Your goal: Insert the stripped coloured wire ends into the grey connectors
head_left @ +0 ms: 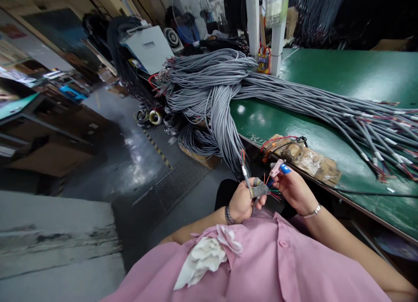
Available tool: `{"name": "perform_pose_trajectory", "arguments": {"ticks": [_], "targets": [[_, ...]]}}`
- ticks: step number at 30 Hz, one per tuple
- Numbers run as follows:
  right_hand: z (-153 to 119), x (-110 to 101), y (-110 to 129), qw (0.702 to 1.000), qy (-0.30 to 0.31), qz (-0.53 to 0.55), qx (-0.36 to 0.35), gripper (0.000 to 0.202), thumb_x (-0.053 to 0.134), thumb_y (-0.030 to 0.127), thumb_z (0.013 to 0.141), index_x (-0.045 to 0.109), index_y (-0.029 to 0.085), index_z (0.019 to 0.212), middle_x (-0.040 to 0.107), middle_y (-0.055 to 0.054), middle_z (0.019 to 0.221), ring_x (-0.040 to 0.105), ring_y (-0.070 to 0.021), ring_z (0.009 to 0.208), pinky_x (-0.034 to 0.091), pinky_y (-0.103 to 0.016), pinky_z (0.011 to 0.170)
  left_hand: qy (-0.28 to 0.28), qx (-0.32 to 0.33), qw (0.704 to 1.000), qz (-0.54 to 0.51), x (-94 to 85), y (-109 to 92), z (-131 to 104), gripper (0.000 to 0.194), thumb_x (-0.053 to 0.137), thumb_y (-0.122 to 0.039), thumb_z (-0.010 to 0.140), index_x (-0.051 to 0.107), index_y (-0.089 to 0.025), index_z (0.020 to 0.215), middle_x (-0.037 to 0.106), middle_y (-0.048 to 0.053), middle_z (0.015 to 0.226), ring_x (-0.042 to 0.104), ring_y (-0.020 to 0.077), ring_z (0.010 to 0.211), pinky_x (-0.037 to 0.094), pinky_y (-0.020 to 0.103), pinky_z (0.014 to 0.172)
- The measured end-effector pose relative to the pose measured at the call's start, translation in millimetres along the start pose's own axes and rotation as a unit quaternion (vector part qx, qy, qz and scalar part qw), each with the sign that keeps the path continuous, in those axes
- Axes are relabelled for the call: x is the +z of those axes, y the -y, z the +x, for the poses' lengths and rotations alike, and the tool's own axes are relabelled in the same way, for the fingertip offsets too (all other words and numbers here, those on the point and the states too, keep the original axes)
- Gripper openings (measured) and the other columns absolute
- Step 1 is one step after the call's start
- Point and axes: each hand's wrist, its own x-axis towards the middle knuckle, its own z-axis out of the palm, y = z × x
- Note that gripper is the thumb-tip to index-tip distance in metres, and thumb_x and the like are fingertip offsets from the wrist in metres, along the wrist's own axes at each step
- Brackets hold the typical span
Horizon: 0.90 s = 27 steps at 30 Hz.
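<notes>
My left hand [242, 201] is wrapped round a grey cable [259, 191], and its thumb and a finger have grey coverings. Thin coloured wires [273, 193] fan out of the cable end towards my right hand. Another cable end [244, 171] with a white band and orange wires stands up beside the left hand. My right hand [295, 191] is closed, with something blue on a fingertip and a small pinkish piece [277, 167] pinched at its fingers, just above the wires. A large bundle of grey cables [225, 114] drapes over the table edge in front of my hands.
A green table [346, 75] reaches to the right, with cable ends [379, 140] spread on it. At its near edge lies a worn wooden block [310, 162] with red and black leads. A white post [277, 45] rises behind. A person [189, 27] is near the fan.
</notes>
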Motion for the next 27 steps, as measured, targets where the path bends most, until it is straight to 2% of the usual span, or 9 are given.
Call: {"name": "perform_pose_trajectory", "arguments": {"ticks": [2, 6, 13, 20, 27], "targets": [[0, 0, -2, 0.999, -0.015, -0.024, -0.026, 0.02, 0.066, 0.041, 0.08, 0.066, 0.021, 0.081, 0.061, -0.001, 0.074, 0.049, -0.0118, 0.061, 0.041, -0.025, 0.056, -0.008, 0.011, 1.0, -0.008, 2.1, -1, 1, 0.03, 0.071, -0.038, 0.068, 0.051, -0.016, 0.066, 0.056, -0.001, 0.047, 0.042, 0.0061, 0.033, 0.023, 0.019, 0.035], [1, -3, -7, 0.998, -0.021, -0.029, -0.044, 0.033, 0.058, 0.052, 0.083, 0.067, 0.02, 0.081, 0.061, -0.004, 0.075, 0.049, -0.0135, 0.061, 0.041, -0.027, 0.055, -0.015, 0.022, 0.999, -0.027, 6.3, -1, 5, 0.029, 0.07, -0.037, 0.07, 0.05, -0.016, 0.067, 0.056, -0.002, 0.048, 0.041, 0.0059, 0.034, 0.022, 0.019, 0.035], [6, 3, -5, 0.999, 0.023, 0.022, 0.035, 0.047, 0.058, 0.067, 0.074, 0.067, 0.022, 0.082, 0.062, -0.003, 0.07, 0.055, -0.0156, 0.063, 0.045, -0.03, 0.061, -0.018, 0.031, 0.999, -0.027, 11.3, 4, 11, 0.031, 0.067, -0.041, 0.071, 0.05, -0.015, 0.066, 0.055, -0.001, 0.049, 0.042, 0.0059, 0.035, 0.021, 0.02, 0.036], [11, 7, -9, 0.997, -0.039, 0.066, 0.02, 0.04, 0.07, 0.06, 0.068, 0.067, 0.02, 0.076, 0.065, -0.002, 0.071, 0.053, -0.014, 0.058, 0.043, -0.028, 0.055, -0.032, 0.026, 0.999, -0.025, 9.0, 12, 14, 0.031, 0.067, -0.041, 0.071, 0.051, -0.015, 0.066, 0.056, -0.001, 0.05, 0.043, 0.0059, 0.035, 0.022, 0.019, 0.035], [7, 2, -11, 0.995, 0.01, 0.097, 0.031, 0.046, 0.059, 0.065, 0.074, 0.067, 0.022, 0.087, 0.065, -0.002, 0.074, 0.053, -0.0137, 0.057, 0.044, -0.027, 0.053, -0.027, 0.045, 0.998, -0.022, 6.8, 14, 8, 0.029, 0.068, -0.036, 0.072, 0.051, -0.015, 0.064, 0.057, 0.0, 0.05, 0.043, 0.0059, 0.035, 0.023, 0.018, 0.035]]}}
